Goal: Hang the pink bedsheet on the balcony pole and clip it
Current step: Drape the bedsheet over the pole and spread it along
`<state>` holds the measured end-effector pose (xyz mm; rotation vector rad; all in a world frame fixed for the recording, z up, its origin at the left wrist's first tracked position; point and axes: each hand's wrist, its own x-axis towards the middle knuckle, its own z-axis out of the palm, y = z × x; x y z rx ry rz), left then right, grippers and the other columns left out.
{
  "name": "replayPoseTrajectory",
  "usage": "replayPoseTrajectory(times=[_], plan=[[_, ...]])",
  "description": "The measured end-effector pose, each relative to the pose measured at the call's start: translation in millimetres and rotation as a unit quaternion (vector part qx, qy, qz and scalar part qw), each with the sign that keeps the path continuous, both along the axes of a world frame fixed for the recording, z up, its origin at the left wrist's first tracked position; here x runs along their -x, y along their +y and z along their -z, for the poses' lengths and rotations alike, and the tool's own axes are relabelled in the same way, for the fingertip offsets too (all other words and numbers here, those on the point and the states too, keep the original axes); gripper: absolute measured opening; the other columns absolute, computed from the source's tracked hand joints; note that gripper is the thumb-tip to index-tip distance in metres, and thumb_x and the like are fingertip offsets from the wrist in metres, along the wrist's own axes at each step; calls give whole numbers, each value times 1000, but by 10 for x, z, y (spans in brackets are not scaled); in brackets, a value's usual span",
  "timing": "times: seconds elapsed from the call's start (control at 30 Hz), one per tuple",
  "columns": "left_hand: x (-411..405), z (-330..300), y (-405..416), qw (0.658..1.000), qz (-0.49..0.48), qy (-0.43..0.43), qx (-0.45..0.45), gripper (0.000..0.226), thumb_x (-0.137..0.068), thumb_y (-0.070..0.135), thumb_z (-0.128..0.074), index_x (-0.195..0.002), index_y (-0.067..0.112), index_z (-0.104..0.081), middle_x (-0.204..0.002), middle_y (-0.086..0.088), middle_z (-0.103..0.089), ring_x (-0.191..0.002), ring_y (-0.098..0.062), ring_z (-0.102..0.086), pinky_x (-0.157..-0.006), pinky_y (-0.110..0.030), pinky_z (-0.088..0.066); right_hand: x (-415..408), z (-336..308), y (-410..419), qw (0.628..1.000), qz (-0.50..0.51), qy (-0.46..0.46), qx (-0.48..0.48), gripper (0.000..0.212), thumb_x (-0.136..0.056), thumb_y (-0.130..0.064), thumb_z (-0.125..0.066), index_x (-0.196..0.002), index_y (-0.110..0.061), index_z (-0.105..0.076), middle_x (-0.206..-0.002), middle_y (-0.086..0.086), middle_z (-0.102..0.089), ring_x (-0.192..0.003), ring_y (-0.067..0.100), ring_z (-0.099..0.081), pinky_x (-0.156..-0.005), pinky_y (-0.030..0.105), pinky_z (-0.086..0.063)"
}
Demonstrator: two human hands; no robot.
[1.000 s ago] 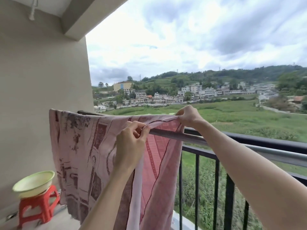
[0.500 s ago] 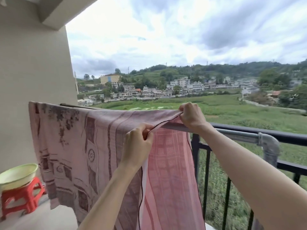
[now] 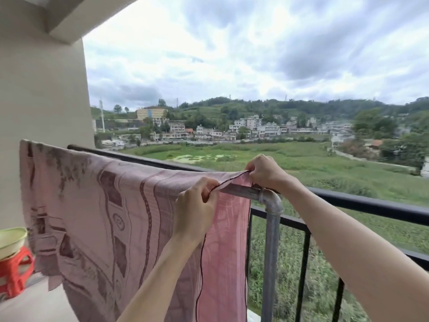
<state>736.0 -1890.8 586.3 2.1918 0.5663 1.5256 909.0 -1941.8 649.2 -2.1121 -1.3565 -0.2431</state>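
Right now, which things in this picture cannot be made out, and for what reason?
- Clips: none visible in the head view.
- Pink bedsheet: its lower end is cut off by the bottom edge.
- Pole: mostly covered by the sheet.
- Left hand and right hand: fingers curl into the hem, tips hidden.
- Bowl on red stool: cut off by the left edge.

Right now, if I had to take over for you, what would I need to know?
Left hand pinches the pink bedsheet's dark-trimmed edge on the near side of the pole. Right hand pinches the same edge at the top, by the pole's elbow joint.
Done: the sheet is draped over the pole, hanging down on the near side.
Left: clip it. No clips are in view.
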Motion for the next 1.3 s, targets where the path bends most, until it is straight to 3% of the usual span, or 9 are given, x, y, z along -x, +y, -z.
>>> replayPoseTrajectory(times=[0.17, 0.33, 0.43, 0.57, 0.7, 0.87, 1.07, 1.2, 1.3], plan=[[-191, 99, -127, 999, 34, 28, -7, 8, -86, 25, -62, -89, 20, -68, -48, 12, -42, -50, 1, -47, -48, -9, -35, -280, 150, -172, 991, -1, 127, -44, 25, -83, 3, -51, -94, -5, -72, -79, 6, -63, -71, 17, -56, -47, 14, -42], [-280, 317, -214, 996, 53, 70, 5, 23, -85, 45, -56, -91, 25, -67, -53, 14, -46, -56, 5, -49, -52, -10, -37, -516, 418, -311, 972, -36, 224, -63, 23, -84, 6, -52, -99, -1, -69, -90, 11, -69, -78, 19, -61, -58, 19, -49], [-298, 350, -263, 996, 29, 88, 3, 17, -87, 39, -59, -91, 24, -67, -50, 15, -43, -54, 8, -49, -51, -7, -35, -552, 580, -370, 957, -85, 253, -119, 18, -83, 6, -58, -87, -5, -71, -82, 9, -70, -76, 17, -64, -59, 18, -52], [-292, 389, -373, 997, 13, 80, 14, 9, -88, 24, -62, -92, 20, -68, -49, 15, -42, -52, 5, -48, -50, -6, -35, -500, 736, -425, 929, -150, 287, -180, 19, -80, 8, -62, -94, -2, -70, -75, 4, -70, -58, -1, -64, -53, 12, -50], [-338, 386, -500, 997, -7, 71, 10, 8, -86, 16, -61, -90, 19, -68, -49, 11, -38, -51, -3, -43, -48, -10, -33, -547, 815, -492, 893, -171, 338, -243, 16, -81, 5, -64, -90, -6, -71, -67, -9, -71, -59, 3, -66, -57, 16, -54], [-475, 379, -689, 999, -30, 29, 13, 13, -86, 9, -59, -92, 18, -66, -49, 10, -35, -49, -6, -40, -47, -14, -31, -645, 768, -618, 903, -163, 298, -265, 12, -81, -4, -67, -92, -9, -71, -77, -1, -69, -60, 1, -63, -65, 17, -54], [-533, 83, -683, 997, -50, -61, 4, 18, -89, 9, -53, -91, 25, -60, -53, 5, -40, -49, -8, -38, -46, -16, -28, -615, 439, -623, 913, -162, 251, -277, 17, -85, -6, -64, -100, 0, -69, -87, 8, -68, -75, 19, -61, -73, 29, -53], [-515, 275, -739, 999, -36, 8, 0, 20, -87, 4, -54, -92, 20, -65, -50, 10, -39, -47, -5, -41, -45, -14, -31, -569, 619, -652, 906, -165, 277, -276, 12, -86, -6, -63, -95, -5, -69, -79, 1, -67, -72, 15, -60, -73, 29, -53], [-513, 621, -812, 998, -33, 57, 0, 23, -86, 5, -58, -106, 17, -63, -50, 10, -37, -51, -5, -44, -49, -13, -34, -556, 1007, -707, 896, -149, 321, -269, 6, -86, -12, -63, -87, -12, -69, -75, -1, -67, -64, 5, -62, -69, 25, -52]])
